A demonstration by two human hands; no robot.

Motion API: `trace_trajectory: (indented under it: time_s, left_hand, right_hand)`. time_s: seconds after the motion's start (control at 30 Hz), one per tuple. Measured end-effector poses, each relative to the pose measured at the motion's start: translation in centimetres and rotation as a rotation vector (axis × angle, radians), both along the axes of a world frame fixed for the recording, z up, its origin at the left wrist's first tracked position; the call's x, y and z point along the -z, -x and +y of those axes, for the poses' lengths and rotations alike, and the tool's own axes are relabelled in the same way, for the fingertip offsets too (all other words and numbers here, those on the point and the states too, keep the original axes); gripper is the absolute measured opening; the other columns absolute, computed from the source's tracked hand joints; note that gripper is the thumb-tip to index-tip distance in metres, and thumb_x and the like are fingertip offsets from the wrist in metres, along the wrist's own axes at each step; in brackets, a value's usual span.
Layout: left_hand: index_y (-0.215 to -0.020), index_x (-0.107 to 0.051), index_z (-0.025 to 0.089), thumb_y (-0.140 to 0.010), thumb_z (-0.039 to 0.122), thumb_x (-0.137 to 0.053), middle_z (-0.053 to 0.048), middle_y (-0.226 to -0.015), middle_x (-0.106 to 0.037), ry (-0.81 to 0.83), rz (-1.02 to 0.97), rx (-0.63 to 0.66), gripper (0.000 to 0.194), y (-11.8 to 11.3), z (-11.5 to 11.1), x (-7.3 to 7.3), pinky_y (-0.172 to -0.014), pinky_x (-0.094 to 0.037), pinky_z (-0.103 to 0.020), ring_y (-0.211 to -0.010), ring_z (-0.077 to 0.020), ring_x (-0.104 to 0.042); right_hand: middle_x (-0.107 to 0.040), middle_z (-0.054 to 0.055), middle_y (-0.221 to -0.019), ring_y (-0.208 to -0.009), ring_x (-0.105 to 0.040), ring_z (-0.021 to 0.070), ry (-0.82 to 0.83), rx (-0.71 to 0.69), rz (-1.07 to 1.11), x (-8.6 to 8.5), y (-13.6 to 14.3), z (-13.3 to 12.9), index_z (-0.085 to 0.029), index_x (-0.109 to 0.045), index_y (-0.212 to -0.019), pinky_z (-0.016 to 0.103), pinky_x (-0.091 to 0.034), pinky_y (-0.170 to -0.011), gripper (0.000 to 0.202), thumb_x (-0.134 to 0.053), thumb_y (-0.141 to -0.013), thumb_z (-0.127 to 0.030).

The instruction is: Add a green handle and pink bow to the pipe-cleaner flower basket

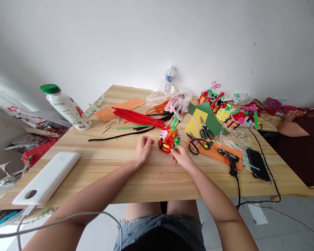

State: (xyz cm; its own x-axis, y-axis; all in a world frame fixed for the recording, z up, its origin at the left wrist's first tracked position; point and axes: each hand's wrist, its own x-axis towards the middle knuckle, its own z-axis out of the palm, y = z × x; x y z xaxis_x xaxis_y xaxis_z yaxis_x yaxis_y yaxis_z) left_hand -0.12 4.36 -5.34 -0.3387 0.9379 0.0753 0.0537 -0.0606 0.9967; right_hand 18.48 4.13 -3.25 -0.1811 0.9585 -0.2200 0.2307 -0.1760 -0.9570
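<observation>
Worktop [151,181] of pale wood, seen from the near edge; both hands at its middle. Right hand [181,157] has fingertips pinched on the near right side of a pipe-cleaner craft piece [169,138], a small orange, red, green and pink bundle standing on the wood. Left hand [143,148] is loosely curled, fingers together, holding nothing, just left of the piece and apart from it.

Open room: bare wood between the hands and the near edge, and a wide bare strip to the left as far as the white flat case [47,177], which lies at the near left edge.

Crowded side: two pairs of scissors [200,137] just right of the piece, then a glue gun [230,161] and a phone [258,164] near the right edge. Red pipe cleaners [138,118] lie just beyond the piece. White bottle with green cap [65,106] stands at the far left edge.
</observation>
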Motion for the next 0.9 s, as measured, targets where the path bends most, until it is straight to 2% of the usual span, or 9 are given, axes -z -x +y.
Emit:
trace_trajectory:
  time_s: [0.13,0.27,0.4,0.5,0.6,0.77,0.83,0.9]
  left_hand:
    - [-0.086,-0.051,0.019,-0.087,0.043,-0.044,-0.005,-0.089,-0.065,-0.040,0.055,0.074,0.025,0.2,0.0,0.7,-0.086,-0.045,-0.033,-0.087,-0.0176,-0.060]
    - [-0.106,-0.060,0.018,-0.090,0.045,-0.040,-0.008,-0.114,-0.065,-0.100,0.146,0.255,0.038,0.4,-0.1,1.2,-0.100,-0.039,-0.039,-0.109,-0.0213,-0.057]
    - [-0.123,-0.057,0.017,-0.090,0.046,-0.042,-0.009,-0.126,-0.060,-0.163,0.163,0.408,0.047,0.1,-0.3,1.3,-0.106,-0.036,-0.039,-0.120,-0.0231,-0.052]
    - [-0.126,-0.054,0.016,-0.090,0.046,-0.042,-0.011,-0.122,-0.063,-0.189,0.159,0.434,0.048,0.0,-0.4,1.1,-0.103,-0.039,-0.041,-0.115,-0.0236,-0.056]
    - [-0.126,-0.052,0.016,-0.091,0.046,-0.040,-0.011,-0.111,-0.068,-0.168,0.152,0.487,0.048,-0.1,-0.9,0.6,-0.100,-0.041,-0.042,-0.106,-0.0229,-0.061]
    - [-0.124,-0.049,0.015,-0.094,0.041,-0.037,-0.011,-0.103,-0.071,-0.178,0.195,0.595,0.041,-0.5,-1.9,-0.5,-0.101,-0.041,-0.041,-0.103,-0.0209,-0.063]
    - [-0.119,-0.052,0.016,-0.093,0.039,-0.039,-0.009,-0.097,-0.071,-0.190,0.228,0.583,0.037,-0.7,-2.1,-0.6,-0.097,-0.043,-0.039,-0.099,-0.0201,-0.063]
    - [-0.110,-0.056,0.016,-0.091,0.037,-0.042,-0.008,-0.092,-0.069,-0.188,0.260,0.526,0.031,-0.8,-2.0,-0.4,-0.087,-0.049,-0.036,-0.088,-0.0187,-0.064]
  right_hand:
    - [-0.058,-0.001,-0.071,-0.050,-0.055,0.0081,0.065,-0.026,0.076,-0.7,-0.2,0.0,-0.018,-0.050,-0.079,0.016,-0.039,-0.033,0.014,-0.060,-0.077,-0.027]
    - [-0.060,0.000,-0.072,-0.055,-0.058,0.0108,0.105,-0.037,0.090,-1.2,-0.3,0.1,-0.019,-0.051,-0.078,0.018,-0.042,-0.035,0.019,-0.066,-0.072,-0.028]
    - [-0.059,-0.001,-0.073,-0.058,-0.062,0.0140,0.065,0.017,0.012,-1.2,-0.6,0.3,-0.020,-0.048,-0.083,0.019,-0.040,-0.034,0.026,-0.068,-0.067,-0.027]
    - [-0.061,0.001,-0.079,-0.066,-0.063,0.0161,-0.040,0.099,-0.078,-1.2,-1.2,0.5,-0.021,-0.042,-0.088,0.019,-0.041,-0.037,0.035,-0.068,-0.064,-0.026]
    - [-0.063,0.005,-0.095,-0.073,-0.064,0.0166,-0.136,0.172,-0.118,-1.3,-2.0,0.8,-0.022,-0.040,-0.094,0.023,-0.049,-0.048,0.043,-0.069,-0.063,-0.026]
    - [-0.063,0.008,-0.105,-0.077,-0.064,0.0166,-0.172,0.207,-0.149,-0.8,-3.3,2.0,-0.021,-0.041,-0.110,0.031,-0.054,-0.066,0.048,-0.063,-0.067,-0.023]
    - [-0.063,0.009,-0.107,-0.082,-0.065,0.0178,-0.164,0.200,-0.175,-0.5,-3.6,2.5,-0.022,-0.044,-0.110,0.033,-0.055,-0.070,0.044,-0.060,-0.069,-0.021]
    - [-0.064,0.009,-0.108,-0.085,-0.065,0.0189,-0.162,0.202,-0.196,-0.2,-3.8,2.9,-0.021,-0.046,-0.108,0.035,-0.054,-0.072,0.039,-0.057,-0.070,-0.021]
